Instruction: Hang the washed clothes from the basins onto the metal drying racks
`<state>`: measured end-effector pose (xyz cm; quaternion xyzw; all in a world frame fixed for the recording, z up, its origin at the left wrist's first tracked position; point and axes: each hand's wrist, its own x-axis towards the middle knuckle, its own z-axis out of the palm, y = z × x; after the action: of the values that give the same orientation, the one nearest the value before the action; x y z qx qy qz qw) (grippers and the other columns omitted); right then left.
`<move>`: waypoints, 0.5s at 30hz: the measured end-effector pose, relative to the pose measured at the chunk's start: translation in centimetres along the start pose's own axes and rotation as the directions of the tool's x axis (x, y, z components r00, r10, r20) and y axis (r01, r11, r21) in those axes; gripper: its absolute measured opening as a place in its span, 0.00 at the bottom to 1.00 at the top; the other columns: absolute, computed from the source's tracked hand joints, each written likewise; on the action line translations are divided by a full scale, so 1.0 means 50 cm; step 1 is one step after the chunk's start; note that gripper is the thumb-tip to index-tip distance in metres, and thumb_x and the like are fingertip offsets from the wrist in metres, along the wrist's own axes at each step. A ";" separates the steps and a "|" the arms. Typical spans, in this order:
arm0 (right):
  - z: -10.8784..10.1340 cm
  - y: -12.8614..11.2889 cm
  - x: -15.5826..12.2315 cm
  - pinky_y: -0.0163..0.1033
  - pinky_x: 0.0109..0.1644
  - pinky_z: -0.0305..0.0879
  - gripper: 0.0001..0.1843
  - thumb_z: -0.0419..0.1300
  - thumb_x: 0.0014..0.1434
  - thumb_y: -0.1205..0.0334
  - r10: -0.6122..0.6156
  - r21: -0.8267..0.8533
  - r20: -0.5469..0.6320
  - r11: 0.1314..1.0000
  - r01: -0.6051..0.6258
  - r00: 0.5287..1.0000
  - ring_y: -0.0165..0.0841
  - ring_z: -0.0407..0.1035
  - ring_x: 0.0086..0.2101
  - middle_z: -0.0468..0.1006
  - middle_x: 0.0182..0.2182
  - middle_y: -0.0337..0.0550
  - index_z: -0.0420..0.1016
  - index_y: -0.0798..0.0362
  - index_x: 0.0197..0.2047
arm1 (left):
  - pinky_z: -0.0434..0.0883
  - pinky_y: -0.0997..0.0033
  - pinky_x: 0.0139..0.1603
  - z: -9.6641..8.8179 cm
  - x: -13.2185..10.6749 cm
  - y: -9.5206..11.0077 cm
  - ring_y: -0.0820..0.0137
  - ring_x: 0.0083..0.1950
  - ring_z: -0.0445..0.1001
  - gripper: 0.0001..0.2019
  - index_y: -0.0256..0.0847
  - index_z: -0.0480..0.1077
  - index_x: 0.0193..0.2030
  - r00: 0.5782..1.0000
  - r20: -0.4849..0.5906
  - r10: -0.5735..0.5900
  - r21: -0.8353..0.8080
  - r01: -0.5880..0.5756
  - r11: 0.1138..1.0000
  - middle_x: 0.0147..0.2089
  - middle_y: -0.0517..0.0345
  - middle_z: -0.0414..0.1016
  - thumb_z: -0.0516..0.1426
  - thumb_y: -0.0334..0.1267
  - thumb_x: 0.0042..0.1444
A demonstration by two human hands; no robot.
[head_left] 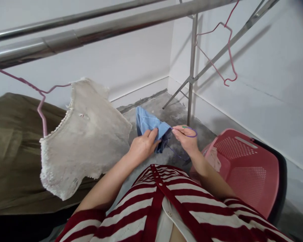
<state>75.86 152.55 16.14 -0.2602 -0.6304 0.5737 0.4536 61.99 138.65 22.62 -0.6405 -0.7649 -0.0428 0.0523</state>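
Observation:
My left hand (pixel 143 145) grips a light blue cloth garment (pixel 148 122), thumb and fingers closed on its gathered fabric. On its right, my right hand (pixel 186 138) pinches a thin purple wire hanger (pixel 195 133), whose curved end loops out past the fingers. The wire meets the blue fabric at its right edge; how far it runs inside is hidden. Another stretch of purple wire shows dimly below the cloth. A whitish lace-trimmed garment (pixel 91 127) hangs left of my hands on a pink hanger (pixel 42 114).
Metal rack bars (pixel 121 23) cross above my hands, with a rack leg (pixel 192 67) beyond them. Another pink hanger (pixel 232 57) hangs at upper right. A pink basket (pixel 242 198) holding light pink cloth (pixel 214 159) stands at right. An olive garment (pixel 12 148) hangs far left.

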 end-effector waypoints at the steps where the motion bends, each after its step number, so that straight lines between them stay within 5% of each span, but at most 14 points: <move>1: -0.016 0.000 0.004 0.34 0.19 0.57 0.08 0.67 0.45 0.55 -0.026 0.038 -0.005 0.999 0.026 1.000 0.26 0.61 0.18 0.71 0.19 0.37 0.79 0.50 0.28 | 0.71 0.71 0.31 -0.005 -0.017 -0.008 0.65 0.38 0.77 0.23 0.38 0.63 0.59 0.998 -0.008 0.070 -0.029 -0.070 0.997 0.46 0.46 0.74 0.50 0.48 0.61; 3: -0.049 -0.002 0.013 0.33 0.16 0.53 0.08 0.67 0.44 0.56 -0.061 0.097 0.007 0.993 0.060 0.998 0.25 0.57 0.15 0.67 0.15 0.34 0.78 0.50 0.28 | 0.73 0.72 0.37 -0.031 -0.040 -0.029 0.66 0.42 0.76 0.21 0.39 0.67 0.54 0.979 -0.154 0.133 -0.088 -0.148 0.985 0.48 0.48 0.74 0.50 0.50 0.61; 6: -0.081 -0.012 0.024 0.32 0.14 0.48 0.08 0.67 0.44 0.56 -0.056 0.085 0.042 0.995 0.053 0.998 0.24 0.54 0.12 0.64 0.11 0.33 0.78 0.49 0.27 | 0.72 0.67 0.48 -0.085 -0.042 -0.055 0.66 0.49 0.73 0.15 0.40 0.70 0.50 0.889 -0.451 0.073 -0.080 -0.122 0.989 0.49 0.48 0.73 0.50 0.44 0.62; 8: -0.089 -0.023 0.027 0.32 0.14 0.48 0.07 0.67 0.44 0.56 -0.042 0.059 0.064 0.998 0.038 0.997 0.24 0.54 0.12 0.64 0.11 0.33 0.78 0.49 0.27 | 0.69 0.61 0.52 -0.110 -0.019 -0.054 0.64 0.52 0.71 0.13 0.40 0.70 0.49 0.855 -0.508 0.101 -0.002 -0.119 0.993 0.51 0.47 0.72 0.51 0.42 0.62; 11: -0.090 -0.044 0.023 0.32 0.14 0.50 0.09 0.68 0.42 0.56 -0.051 0.066 0.120 0.997 0.043 0.991 0.24 0.55 0.12 0.66 0.12 0.34 0.79 0.51 0.26 | 0.67 0.56 0.52 -0.112 0.032 -0.029 0.62 0.50 0.71 0.13 0.40 0.71 0.47 0.893 -0.382 0.237 0.137 -0.199 0.970 0.47 0.48 0.73 0.51 0.44 0.62; 15: -0.109 -0.052 0.032 0.34 0.19 0.58 0.11 0.68 0.45 0.54 -0.084 0.052 0.203 0.996 0.075 0.976 0.25 0.61 0.16 0.71 0.18 0.36 0.78 0.50 0.31 | 0.66 0.71 0.34 -0.091 0.082 -0.007 0.72 0.30 0.70 0.17 0.40 0.73 0.35 0.930 -0.110 0.350 0.158 -0.332 0.930 0.30 0.55 0.73 0.46 0.45 0.64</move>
<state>80.40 156.02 18.68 -0.1641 -0.6709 0.5926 0.4144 61.02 141.96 27.66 -0.7543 -0.6375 -0.0245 0.1549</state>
